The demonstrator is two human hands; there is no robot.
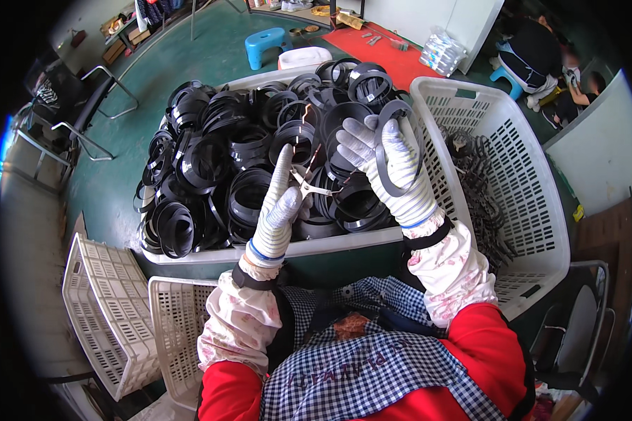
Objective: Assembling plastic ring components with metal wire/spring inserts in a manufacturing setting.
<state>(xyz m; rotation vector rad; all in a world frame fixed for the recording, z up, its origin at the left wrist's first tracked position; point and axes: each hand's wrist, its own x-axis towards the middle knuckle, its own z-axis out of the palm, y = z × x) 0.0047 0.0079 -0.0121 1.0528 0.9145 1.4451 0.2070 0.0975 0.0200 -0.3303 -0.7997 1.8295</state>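
My left hand (277, 214), in a striped grey-white glove, holds a small cream-coloured tool (309, 186) with branching arms and thin copper-coloured tips. Its index finger points up and the thumb lies beside the tool; the exact kind of tool is too small to tell. Opposite it, my right hand (407, 179), gloved the same way, carries a thin black ring (380, 165) looped around part of the hand, with the fingers spread. Both hands are over a large pile of black rings (203, 158) in a wide white tub (316, 245).
At the right stands a white perforated basket (530, 182) with dark, thin curled strips (474, 182) inside. Other white baskets (109, 309) stand at lower left. Beyond the tub are a blue stool (265, 45) and a red mat (379, 49). Other people sit far right.
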